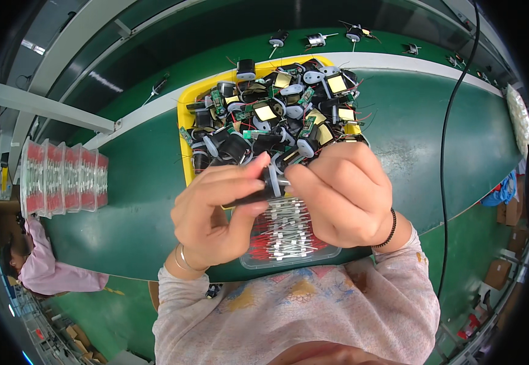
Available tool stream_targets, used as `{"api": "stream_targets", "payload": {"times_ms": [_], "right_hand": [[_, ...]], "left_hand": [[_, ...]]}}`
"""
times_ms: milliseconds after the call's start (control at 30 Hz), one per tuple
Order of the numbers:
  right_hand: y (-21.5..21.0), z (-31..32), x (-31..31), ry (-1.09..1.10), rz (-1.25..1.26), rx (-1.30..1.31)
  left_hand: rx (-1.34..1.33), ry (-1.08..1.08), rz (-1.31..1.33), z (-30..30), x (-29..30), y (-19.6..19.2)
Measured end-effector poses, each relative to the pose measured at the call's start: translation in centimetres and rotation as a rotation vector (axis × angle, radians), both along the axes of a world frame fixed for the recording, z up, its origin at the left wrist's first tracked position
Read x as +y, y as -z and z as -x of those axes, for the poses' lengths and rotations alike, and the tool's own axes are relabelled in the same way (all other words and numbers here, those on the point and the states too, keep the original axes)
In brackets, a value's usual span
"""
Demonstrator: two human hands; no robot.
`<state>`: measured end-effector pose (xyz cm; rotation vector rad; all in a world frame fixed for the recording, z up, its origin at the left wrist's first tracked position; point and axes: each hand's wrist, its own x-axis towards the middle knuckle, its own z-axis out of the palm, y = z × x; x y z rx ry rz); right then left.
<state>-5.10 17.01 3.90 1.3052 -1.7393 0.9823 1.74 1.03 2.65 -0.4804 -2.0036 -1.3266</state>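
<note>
My left hand (212, 210) is closed round a small black motor (269, 184) with a pale grey cap. The motor is held sideways over the near edge of the bin. My right hand (346, 198) is bent into a pinch, its thumb and forefinger meeting a short silvery part at the motor's capped end. Whatever else those fingers hold is hidden. Just below both hands lies a clear plastic tray of thin rods (285, 228) with white and red ends. Beyond the hands stands a yellow bin (186, 164) heaped with similar motors (235, 148), green circuit boards, wires and pale yellow pads.
Stacked clear trays (63, 177) of red and white rods stand at the left of the green table (410, 140). Several motors (316, 40) lie on a green strip past the white rail (398, 61). A black cable (444, 152) hangs at the right. Another person (57, 261) sits at left.
</note>
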Motion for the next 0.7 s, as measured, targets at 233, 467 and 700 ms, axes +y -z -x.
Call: {"api": "stream_targets", "payload": {"times_ms": [233,467,700], "right_hand": [[-0.2,-0.4,0.5,-0.149,-0.044,-0.134],[0.0,-0.6,0.3,-0.124,-0.017,-0.120],[-0.3,2.0,-0.3,-0.214,0.100,-0.643]], "left_hand": [[-0.235,0.215,-0.229,-0.6,-0.7,-0.8],[-0.039,0.049,-0.060,-1.1,0.2,-0.3],[-0.331,0.343,-0.543,1.3,-0.9,0.4]]}}
